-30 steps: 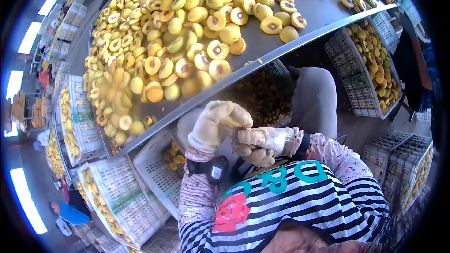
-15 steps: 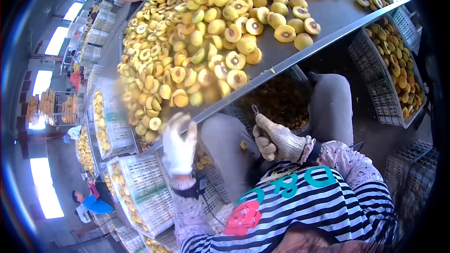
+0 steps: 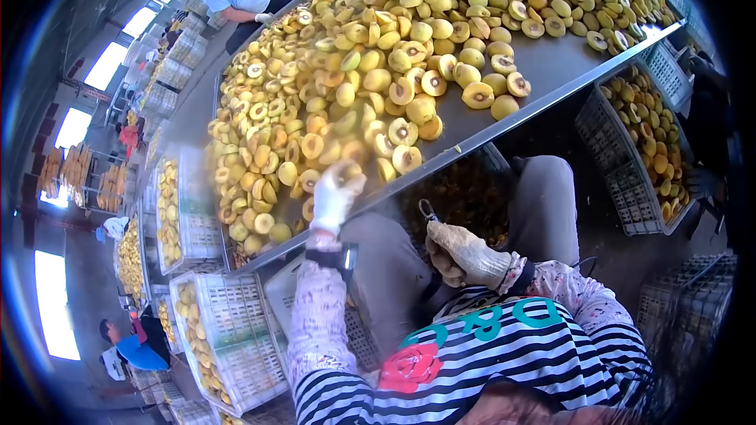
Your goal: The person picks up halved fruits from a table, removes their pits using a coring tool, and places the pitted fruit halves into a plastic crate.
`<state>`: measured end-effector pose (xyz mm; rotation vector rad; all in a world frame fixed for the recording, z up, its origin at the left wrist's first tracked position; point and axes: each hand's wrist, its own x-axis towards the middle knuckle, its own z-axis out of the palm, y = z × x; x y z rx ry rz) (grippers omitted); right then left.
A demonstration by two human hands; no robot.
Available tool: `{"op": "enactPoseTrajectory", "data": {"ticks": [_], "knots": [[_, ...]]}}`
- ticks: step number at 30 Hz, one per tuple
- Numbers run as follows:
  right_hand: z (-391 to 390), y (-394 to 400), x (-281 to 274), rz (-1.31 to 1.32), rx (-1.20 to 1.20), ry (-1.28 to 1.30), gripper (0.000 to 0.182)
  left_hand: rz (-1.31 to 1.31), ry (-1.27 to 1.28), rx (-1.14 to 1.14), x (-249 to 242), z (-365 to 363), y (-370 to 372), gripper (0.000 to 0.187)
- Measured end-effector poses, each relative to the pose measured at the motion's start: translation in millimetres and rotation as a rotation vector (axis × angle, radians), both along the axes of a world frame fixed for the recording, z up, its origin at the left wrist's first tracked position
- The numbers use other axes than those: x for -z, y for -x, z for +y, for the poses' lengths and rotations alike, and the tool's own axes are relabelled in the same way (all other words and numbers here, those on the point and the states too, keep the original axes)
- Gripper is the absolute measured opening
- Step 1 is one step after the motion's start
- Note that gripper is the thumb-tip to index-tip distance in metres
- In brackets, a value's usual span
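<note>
From the head view, the gloved left hand point(image 3: 335, 198) reached up over the near edge of the steel desk point(image 3: 543, 39), its grip loosely curled among the halved peaches point(image 3: 405, 159) lying closest to the rim; whether it had actually closed on one I could not tell, as the glove was blurred. The fruit was heaped across the desk, nearest halves within arm's reach, which suited a seated worker. The gloved right hand point(image 3: 465, 256) stayed low over the lap, its grip closed round a small pitting tool point(image 3: 428, 211) whose looped metal tip pointed upward, ready at hand. Below the desk edge, a crate of pits point(image 3: 465, 189) sat between the knees, placed to catch waste. White plastic crates point(image 3: 228, 330) of fruit stood at the left.
</note>
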<state>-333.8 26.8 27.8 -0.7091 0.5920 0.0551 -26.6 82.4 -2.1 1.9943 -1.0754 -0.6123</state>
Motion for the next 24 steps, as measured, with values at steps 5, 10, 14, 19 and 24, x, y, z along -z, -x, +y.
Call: {"op": "enactPoseTrajectory", "data": {"ticks": [5,10,14,19,24], "knots": [[7.4,-14.9,-8.9,-0.132,-0.220,0.278,0.038,0.637,0.433,0.070,-41.3,54.6,89.2,0.064],[19.8,-37.1,-10.5,-0.016,-0.245,0.420,0.042,0.655,0.523,-0.221,-34.5,53.8,140.6,0.061],[25.7,-41.6,-12.9,0.058,-0.248,0.642,0.044,0.562,0.510,-0.268,-36.9,51.7,145.7,0.061],[20.6,-45.4,8.5,-0.015,-0.263,0.412,0.038,0.448,0.538,-0.128,-24.5,46.6,135.0,0.052],[12.4,-36.0,12.8,0.054,-0.006,0.370,0.034,1.031,0.509,-0.135,-14.8,58.5,109.9,0.033]]}}
